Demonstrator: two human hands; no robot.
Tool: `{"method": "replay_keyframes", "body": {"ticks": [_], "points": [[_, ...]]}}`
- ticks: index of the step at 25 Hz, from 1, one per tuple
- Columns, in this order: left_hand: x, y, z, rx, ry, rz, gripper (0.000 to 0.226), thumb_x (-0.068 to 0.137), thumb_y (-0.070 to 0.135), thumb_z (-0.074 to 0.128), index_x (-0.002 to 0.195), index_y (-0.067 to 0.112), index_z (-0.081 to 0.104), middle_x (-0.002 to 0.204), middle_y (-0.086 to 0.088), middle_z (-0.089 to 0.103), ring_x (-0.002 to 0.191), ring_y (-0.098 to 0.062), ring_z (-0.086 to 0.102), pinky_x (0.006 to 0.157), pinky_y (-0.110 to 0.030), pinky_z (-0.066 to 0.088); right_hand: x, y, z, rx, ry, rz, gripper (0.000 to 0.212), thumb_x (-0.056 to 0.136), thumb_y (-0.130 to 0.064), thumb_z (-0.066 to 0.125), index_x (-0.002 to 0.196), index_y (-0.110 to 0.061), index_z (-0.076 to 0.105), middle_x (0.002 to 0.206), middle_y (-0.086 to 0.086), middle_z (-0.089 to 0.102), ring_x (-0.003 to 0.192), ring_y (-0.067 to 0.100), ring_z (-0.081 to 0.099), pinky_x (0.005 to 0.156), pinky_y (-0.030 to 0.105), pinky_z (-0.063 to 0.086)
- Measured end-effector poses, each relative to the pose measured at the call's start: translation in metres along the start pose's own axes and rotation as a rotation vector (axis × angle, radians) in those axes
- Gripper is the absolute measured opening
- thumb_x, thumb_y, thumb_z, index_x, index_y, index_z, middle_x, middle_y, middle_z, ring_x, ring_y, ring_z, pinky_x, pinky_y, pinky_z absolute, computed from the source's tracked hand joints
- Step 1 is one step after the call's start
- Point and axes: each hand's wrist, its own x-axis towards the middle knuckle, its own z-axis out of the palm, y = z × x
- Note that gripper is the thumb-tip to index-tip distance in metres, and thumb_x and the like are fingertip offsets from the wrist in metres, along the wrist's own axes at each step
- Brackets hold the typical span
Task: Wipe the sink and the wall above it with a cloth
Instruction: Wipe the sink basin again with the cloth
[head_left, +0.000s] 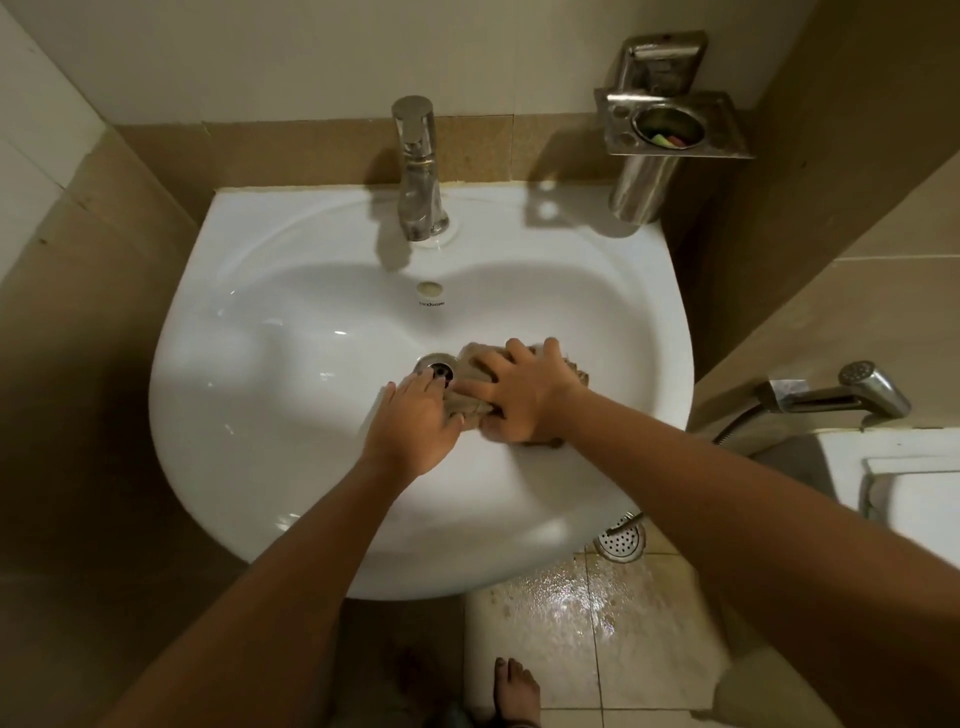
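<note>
A white ceramic sink (270, 322) fills the middle of the view, with its drain (435, 365) near the bowl's centre. A brownish cloth (470, 364) lies bunched in the bowl just right of the drain. My right hand (524, 395) presses down on top of the cloth, fingers spread over it. My left hand (415, 423) lies flat beside it, fingertips at the drain and thumb side touching the cloth's lower edge. The tiled wall (291, 67) rises behind the sink, beige above and brown along the sink's back edge.
A chrome tap (418, 171) stands at the sink's back centre. A steel holder (660, 124) is mounted on the wall at the right. A hand sprayer (852, 392) hangs by a toilet (904, 483) at the right. The floor (571, 613) below is wet, with a drain grate (621, 540).
</note>
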Motion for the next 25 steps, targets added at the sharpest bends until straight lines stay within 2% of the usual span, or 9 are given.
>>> {"method": "replay_keyframes", "body": {"ticks": [2,4,7,11,14,16,18,21,25], "points": [[0.002,0.011,-0.007,-0.037,-0.007,-0.018,0.051,0.092,0.03,0.045,0.137,0.006,0.037,0.146,-0.011,0.037,0.136,-0.026,0.032,0.114,-0.04,0.017,-0.012,0.021,-0.001,-0.097,0.023,0.071,0.057,0.091,-0.054,0.026,0.145,-0.036,0.02,0.153,0.009,0.017,0.136,0.037,0.018,0.102,0.063,0.02],[0.001,0.023,-0.013,-0.076,-0.025,-0.054,0.049,0.094,0.029,0.043,0.136,0.004,0.037,0.146,-0.011,0.037,0.135,-0.027,0.032,0.116,-0.04,0.013,-0.024,0.039,-0.004,-0.133,-0.002,0.107,0.056,0.094,-0.048,0.028,0.147,-0.03,0.02,0.158,0.012,0.005,0.143,0.041,-0.001,0.108,0.062,0.009],[-0.006,0.033,-0.017,-0.118,-0.066,-0.141,0.045,0.095,0.027,0.04,0.133,0.003,0.04,0.139,-0.013,0.045,0.13,-0.032,0.037,0.114,-0.04,0.019,-0.032,0.044,-0.003,-0.071,-0.092,0.122,0.058,0.096,-0.046,0.028,0.15,-0.027,0.014,0.159,0.012,-0.007,0.143,0.04,-0.01,0.112,0.059,0.003],[-0.018,0.02,-0.016,-0.104,-0.04,-0.217,0.037,0.095,0.026,0.038,0.119,0.002,0.051,0.122,-0.016,0.057,0.115,-0.033,0.048,0.102,-0.039,0.034,-0.023,0.005,0.002,0.174,-0.22,0.076,0.064,0.094,-0.055,0.028,0.15,-0.035,0.006,0.159,0.008,-0.014,0.144,0.039,-0.009,0.112,0.059,0.001],[-0.021,0.007,-0.011,-0.201,0.048,-0.272,0.034,0.093,0.022,0.039,0.112,0.003,0.058,0.114,-0.016,0.062,0.106,-0.033,0.056,0.089,-0.039,0.044,-0.014,-0.037,0.0,0.416,-0.267,-0.006,0.064,0.094,-0.051,0.033,0.15,-0.037,0.003,0.158,0.003,-0.018,0.144,0.034,-0.012,0.113,0.057,-0.003],[-0.022,0.005,-0.008,-0.269,0.093,-0.295,0.031,0.091,0.019,0.039,0.099,0.001,0.062,0.102,-0.017,0.066,0.092,-0.032,0.059,0.076,-0.037,0.046,-0.013,-0.053,-0.001,0.531,-0.299,-0.084,0.066,0.096,-0.048,0.035,0.15,-0.034,0.001,0.158,0.001,-0.019,0.145,0.029,-0.013,0.115,0.052,-0.005],[-0.024,0.008,-0.009,-0.308,0.122,-0.284,0.031,0.091,0.02,0.041,0.089,-0.001,0.063,0.09,-0.017,0.067,0.082,-0.032,0.059,0.069,-0.037,0.045,-0.018,-0.05,-0.003,0.58,-0.315,-0.15,0.07,0.096,-0.048,0.038,0.151,-0.032,-0.002,0.158,-0.001,-0.017,0.145,0.024,-0.012,0.116,0.046,-0.004],[-0.025,0.021,-0.012,-0.363,0.094,-0.212,0.03,0.091,0.018,0.043,0.085,-0.002,0.064,0.086,-0.019,0.067,0.083,-0.035,0.061,0.071,-0.039,0.047,-0.026,-0.025,-0.001,0.475,-0.326,-0.171,0.071,0.096,-0.049,0.037,0.15,-0.032,-0.005,0.159,0.0,-0.015,0.146,0.024,-0.008,0.116,0.043,-0.001],[-0.023,0.05,-0.019,-0.474,0.027,-0.127,0.03,0.093,0.017,0.041,0.1,-0.002,0.063,0.102,-0.024,0.065,0.095,-0.039,0.059,0.077,-0.039,0.047,-0.036,0.024,-0.002,0.079,-0.231,-0.08,0.067,0.092,-0.061,0.028,0.151,-0.034,0.007,0.16,0.005,-0.004,0.145,0.031,0.003,0.117,0.048,0.007]]}}
